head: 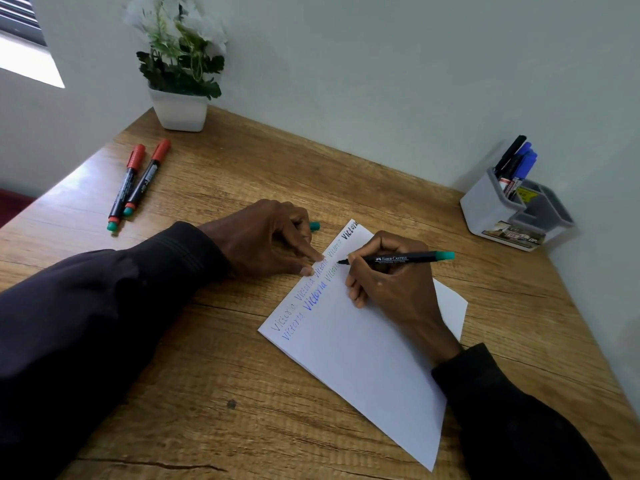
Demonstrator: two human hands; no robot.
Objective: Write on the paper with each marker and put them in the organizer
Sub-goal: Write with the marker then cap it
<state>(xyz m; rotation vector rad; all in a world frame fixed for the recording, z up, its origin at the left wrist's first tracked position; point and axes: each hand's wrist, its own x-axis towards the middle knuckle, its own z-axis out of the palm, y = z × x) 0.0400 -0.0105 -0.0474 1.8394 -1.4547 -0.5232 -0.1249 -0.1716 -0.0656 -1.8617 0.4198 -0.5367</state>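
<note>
A white paper (367, 355) lies tilted on the wooden desk, with two rows of handwritten words along its upper left edge. My right hand (391, 282) grips a black marker (405, 258) with a teal end, its tip touching the paper in the second row. My left hand (273, 237) presses its fingertips on the paper's edge and is curled round a cap, whose teal tip (314, 226) sticks out behind the fingers. Two red-capped markers (136, 183) lie at the far left. The grey organizer (498, 209) at the far right holds black and blue markers (517, 161).
A white pot with a leafy plant (180, 81) stands in the desk's back corner against the wall. The wall runs along the back and right side of the wooden desk (242, 393). Both dark sleeves rest over the desk's near part.
</note>
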